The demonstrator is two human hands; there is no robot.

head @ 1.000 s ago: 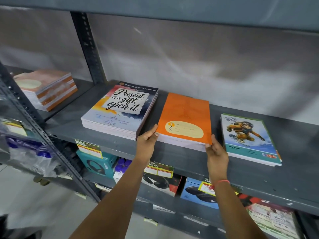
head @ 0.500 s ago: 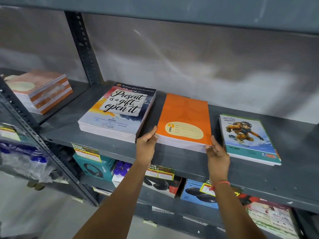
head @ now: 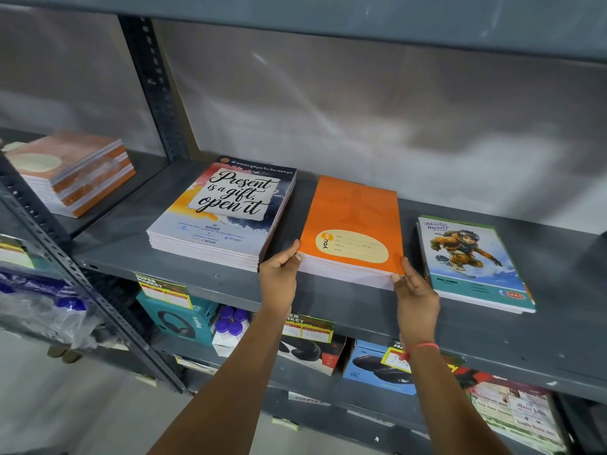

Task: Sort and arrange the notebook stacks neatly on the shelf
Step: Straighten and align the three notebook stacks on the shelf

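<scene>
1. The orange notebook stack [head: 353, 224] lies flat on the grey metal shelf [head: 361, 300], in the middle of three stacks, its near edge close to the shelf's front lip.
2. The left hand [head: 279, 274] grips the stack's near left corner, thumb on the orange cover and fingers curled against the white page edges.
3. The right hand [head: 414, 295] holds the near right corner, thumb along the side of the cover and palm against the page edges; a thin red thread [head: 423, 347] circles that wrist.
4. So both hands are closed on the same stack, one at each front corner.
5. Just to the left sits a thicker stack topped by a cover reading "Present is a gift, open it" [head: 226, 208], a narrow gap apart from the orange one.
6. To the right, separated by a strip of bare shelf, lies the thin teal notebook stack [head: 473, 261] with a cartoon figure on its cover, turned slightly askew.
7. Far left, past the perforated upright post [head: 154, 90], another stack with orange spines [head: 72, 172] rests on the neighbouring shelf.
8. Below, boxed headphones [head: 177, 320] and other packaged goods fill the lower shelf, with yellow price tags [head: 162, 285] along the edge.
</scene>
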